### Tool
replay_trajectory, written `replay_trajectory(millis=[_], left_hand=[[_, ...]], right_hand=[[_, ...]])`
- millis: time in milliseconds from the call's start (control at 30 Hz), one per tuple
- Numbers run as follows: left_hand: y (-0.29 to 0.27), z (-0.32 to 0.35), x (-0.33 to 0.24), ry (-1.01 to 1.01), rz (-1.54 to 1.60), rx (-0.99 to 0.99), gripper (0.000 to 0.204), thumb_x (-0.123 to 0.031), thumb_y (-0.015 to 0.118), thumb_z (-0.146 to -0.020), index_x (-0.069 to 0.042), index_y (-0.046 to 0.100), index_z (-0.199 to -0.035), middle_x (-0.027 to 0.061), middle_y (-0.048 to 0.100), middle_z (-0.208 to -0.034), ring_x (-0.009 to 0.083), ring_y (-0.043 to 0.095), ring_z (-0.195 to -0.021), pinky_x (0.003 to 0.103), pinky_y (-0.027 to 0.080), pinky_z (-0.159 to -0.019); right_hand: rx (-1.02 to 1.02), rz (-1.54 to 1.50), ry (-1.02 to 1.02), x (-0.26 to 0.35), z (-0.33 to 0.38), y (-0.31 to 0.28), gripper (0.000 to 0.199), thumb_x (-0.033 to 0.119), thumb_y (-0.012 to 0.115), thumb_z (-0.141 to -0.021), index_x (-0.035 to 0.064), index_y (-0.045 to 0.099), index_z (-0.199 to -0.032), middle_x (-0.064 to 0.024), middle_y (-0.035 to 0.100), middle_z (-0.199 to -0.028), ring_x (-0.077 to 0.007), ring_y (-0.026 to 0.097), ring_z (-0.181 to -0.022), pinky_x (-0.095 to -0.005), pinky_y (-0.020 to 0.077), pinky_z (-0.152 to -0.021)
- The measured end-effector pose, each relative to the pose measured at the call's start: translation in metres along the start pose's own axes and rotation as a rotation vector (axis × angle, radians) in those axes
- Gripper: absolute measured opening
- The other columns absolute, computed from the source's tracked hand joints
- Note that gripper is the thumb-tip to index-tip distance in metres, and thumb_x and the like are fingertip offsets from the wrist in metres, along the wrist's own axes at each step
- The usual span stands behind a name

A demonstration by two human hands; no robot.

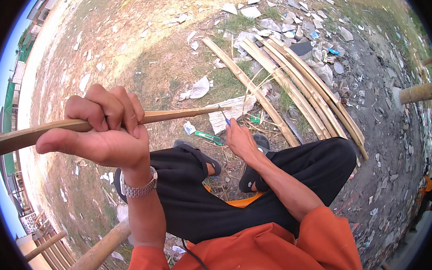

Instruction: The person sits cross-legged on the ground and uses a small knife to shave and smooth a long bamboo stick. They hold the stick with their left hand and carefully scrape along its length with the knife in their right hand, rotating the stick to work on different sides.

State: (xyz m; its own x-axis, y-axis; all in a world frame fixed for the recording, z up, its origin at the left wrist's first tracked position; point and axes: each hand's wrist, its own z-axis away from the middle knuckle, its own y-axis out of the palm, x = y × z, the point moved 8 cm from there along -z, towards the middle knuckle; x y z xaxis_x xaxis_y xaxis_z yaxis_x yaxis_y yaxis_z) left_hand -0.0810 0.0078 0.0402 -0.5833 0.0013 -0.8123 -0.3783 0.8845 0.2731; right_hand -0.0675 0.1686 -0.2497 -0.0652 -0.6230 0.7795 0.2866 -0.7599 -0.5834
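My left hand (pixel 106 129), a metal watch on its wrist, is closed round a long split bamboo strip (pixel 175 114). The strip runs from the left edge toward the middle, its thin end near my right hand (pixel 240 140). In my right fingers is a small knife (pixel 228 121) with a bluish handle; its thin blade points up at the strip's tip. Whether blade and bamboo touch, I cannot tell. Below that tip, a whitish flat piece (pixel 234 110) lies on the ground. A green box cutter (pixel 209 137) rests between it and my feet.
Several long split bamboo strips (pixel 296 85) lie ahead to the right, beside scattered litter (pixel 309 27). Bamboo poles stick in at the right (pixel 423 92) and lower left (pixel 100 248). My bent legs (pixel 297 173) in black trousers are just below my hands.
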Motion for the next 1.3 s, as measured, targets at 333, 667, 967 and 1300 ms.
replay_trajectory(millis=[333, 667, 967, 1300], left_hand=[[0.003, 0.0, 0.002, -0.015, 0.07, 0.092, 0.063, -0.073, 0.022, -0.076, -0.014, 0.024, -0.055, -0.0024, 0.02, -0.046, 0.0066, 0.017, -0.033, 0.018, 0.016, -0.028], [0.02, 0.014, 0.0, 0.007, 0.039, 0.073, 0.063, -0.073, 0.021, -0.076, -0.014, 0.023, -0.056, -0.0019, 0.02, -0.045, 0.0063, 0.018, -0.032, 0.018, 0.016, -0.027], [-0.01, -0.002, -0.006, 0.071, -0.272, -0.162, 0.059, -0.07, 0.02, -0.079, -0.015, 0.024, -0.06, -0.0011, 0.023, -0.046, 0.0083, 0.021, -0.034, 0.02, 0.021, -0.034], [-0.007, 0.001, -0.002, 0.031, -0.191, -0.114, 0.059, -0.072, 0.023, -0.078, -0.016, 0.024, -0.061, -0.0025, 0.02, -0.046, 0.0072, 0.017, -0.038, 0.02, 0.017, -0.034]], right_hand=[[0.06, 0.008, -0.038, 0.026, 0.004, -0.007, 0.018, 0.016, 0.04, -0.088, -0.0021, 0.041, -0.088, -0.029, 0.052, -0.058, -0.0471, 0.053, -0.06, -0.0526, 0.0404, -0.053], [0.164, 0.114, 0.081, 0.001, 0.019, 0.02, 0.024, 0.017, 0.039, -0.088, -0.0058, 0.044, -0.09, -0.0328, 0.055, -0.071, -0.0485, 0.055, -0.071, -0.0517, 0.0447, -0.065], [0.051, -0.008, 0.079, -0.013, -0.006, -0.004, 0.028, 0.021, 0.039, -0.09, -0.0045, 0.042, -0.1, -0.0291, 0.055, -0.067, -0.0459, 0.055, -0.068, -0.0498, 0.0419, -0.062], [0.087, -0.072, 0.002, 0.03, 0.002, -0.012, 0.021, 0.022, 0.036, -0.091, 0.0009, 0.041, -0.094, -0.0262, 0.051, -0.058, -0.0462, 0.049, -0.057, -0.0526, 0.0354, -0.057]])
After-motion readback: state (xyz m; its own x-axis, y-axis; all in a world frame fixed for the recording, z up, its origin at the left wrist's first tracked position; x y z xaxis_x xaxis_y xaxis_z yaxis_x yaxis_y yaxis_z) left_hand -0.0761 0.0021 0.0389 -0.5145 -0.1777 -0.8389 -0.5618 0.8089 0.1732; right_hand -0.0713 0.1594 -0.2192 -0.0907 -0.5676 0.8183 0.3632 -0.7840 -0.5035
